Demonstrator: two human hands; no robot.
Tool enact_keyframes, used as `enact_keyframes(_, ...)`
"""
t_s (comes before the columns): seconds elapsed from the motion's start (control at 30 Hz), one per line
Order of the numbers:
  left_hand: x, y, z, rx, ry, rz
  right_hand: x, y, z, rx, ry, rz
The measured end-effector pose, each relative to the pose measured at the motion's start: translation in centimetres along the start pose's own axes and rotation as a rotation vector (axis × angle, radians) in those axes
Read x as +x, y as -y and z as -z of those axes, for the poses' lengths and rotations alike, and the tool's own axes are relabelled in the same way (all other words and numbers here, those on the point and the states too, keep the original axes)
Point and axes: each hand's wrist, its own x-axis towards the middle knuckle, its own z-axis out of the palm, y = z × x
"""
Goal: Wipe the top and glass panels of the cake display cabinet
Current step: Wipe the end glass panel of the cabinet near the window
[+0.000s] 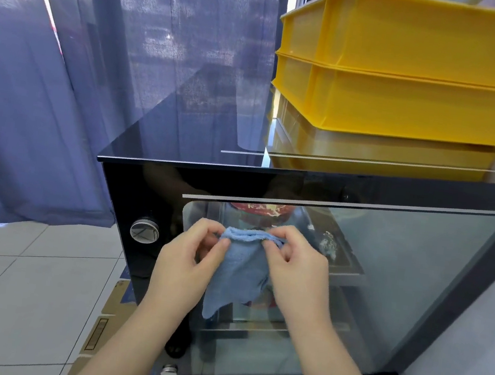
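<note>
Two yellow ribbed plastic crates are stacked at upper right, the top crate nested on the lower crate, with something pale and blurred, perhaps a bag, lying in the top one. A sheer blue-grey fabric curtain hangs down to the white tiled floor, where a flattened brown cardboard sheet lies.

One head-worn wide-angle view, looking forward and down, close in over the display cabinet, top edge and glass front.
</note>
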Motion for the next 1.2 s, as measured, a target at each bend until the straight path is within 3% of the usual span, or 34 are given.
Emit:
enact_keyframes(0.07,0.5,-0.4,-0.2,0.04,-0.127,-0.024,-0.3,0.5,-2.4,0.219,-0.12,0.046)
enact_keyframes(0.13,0.3,-0.1,0.4,0.077,-0.228,-0.05,-1.0,-0.4,-4.4,0.231,-0.207,0.315)
enact_keyframes(0.2,-0.4,1.1,1.8,0.119,-0.298,-0.066,-1.6,-3.6,-6.2,0.013,-0.182,0.616)
enact_keyframes(0.27,-0.9,2.6,3.6,0.226,-0.335,-0.112,-0.8,-6.5,-6.6,-0.319,-0.163,0.798)
enact_keyframes(0.33,-1.0,3.9,5.2,0.419,-0.383,-0.223,0.9,-7.2,-6.4,-0.505,-0.289,0.79)
enact_keyframes(0.47,0.7,5.2,7.1,0.55,-0.492,-0.411,3.9,-1.5,-6.8,-0.484,-0.5,0.567)
enact_keyframes(0.63,2.9,6.5,8.9,0.573,-0.452,-0.493,0.6,-1.9,-11.3,-0.704,-0.26,0.977)
enact_keyframes(0.83,3.6,7.6,9.7,0.614,-0.448,-0.607,1.7,1.4,-8.9,-0.567,-0.572,0.794)
enact_keyframes(1.03,4.8,8.9,10.5,0.705,-0.434,-0.709,2.4,3.2,-12.3,-0.652,-0.486,0.678)
enact_keyframes(1.2,5.3,9.5,11.2,0.689,-0.4,-0.776,2.0,-1.1,-12.2,-0.901,-0.432,0.926)
